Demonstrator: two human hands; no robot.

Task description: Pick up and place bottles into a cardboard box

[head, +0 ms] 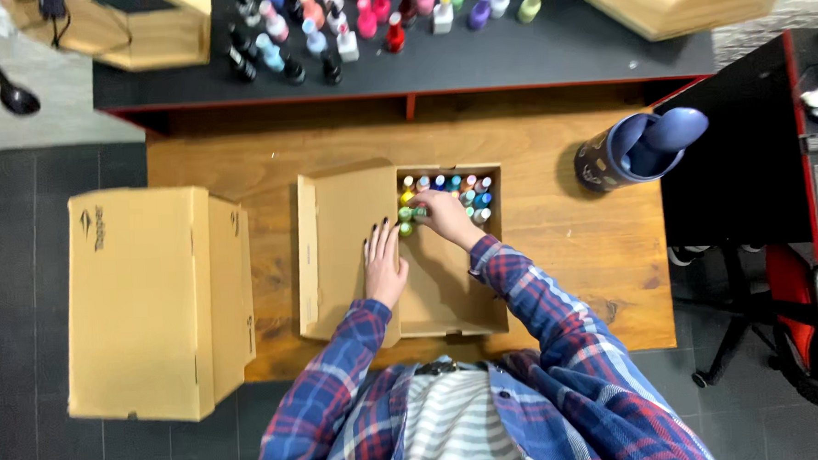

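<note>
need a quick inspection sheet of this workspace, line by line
surface: wooden table, bare wood showing right of the box
job's things: open cardboard box on the table; small coloured bottles packed upright in its far right corner
clutter: blue mug at the table's right edge; closed cardboard box to the left
hands: right hand on the bottles in the box, grip not clear; left hand flat at the box's left wall and flap, fingers spread
cables: dark cord at the top left corner
surroundings: black shelf behind the table with many more bottles; wooden pieces on it; black chair at right; dark tiled floor
</note>
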